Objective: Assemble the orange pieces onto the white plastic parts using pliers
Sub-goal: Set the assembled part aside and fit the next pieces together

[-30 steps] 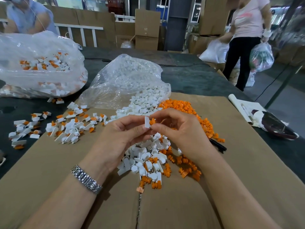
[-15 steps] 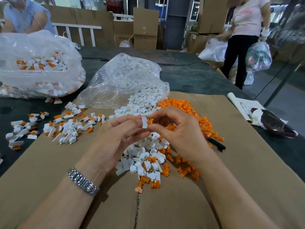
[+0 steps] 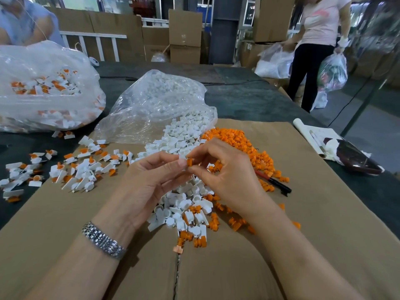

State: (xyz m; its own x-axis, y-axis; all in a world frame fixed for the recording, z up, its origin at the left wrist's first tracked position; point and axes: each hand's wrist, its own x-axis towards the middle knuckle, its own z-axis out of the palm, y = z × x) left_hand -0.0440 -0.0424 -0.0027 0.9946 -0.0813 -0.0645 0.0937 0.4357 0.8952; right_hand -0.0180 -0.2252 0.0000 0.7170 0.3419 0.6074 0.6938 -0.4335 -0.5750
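Orange pile (image 3: pixel 249 146) covers pliers (image 3: pixel 275 183) beside right hand (image 3: pixel 227 178).

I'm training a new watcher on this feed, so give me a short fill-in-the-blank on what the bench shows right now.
1. The right hand pinches a small piece coloured ____.
2. The wristwatch sits on the ____ wrist.
3. The pliers lie on the cardboard sheet, held by ____ hand.
4. The nearer clear bag spills parts coloured ____.

Missing words: orange; left; neither; white
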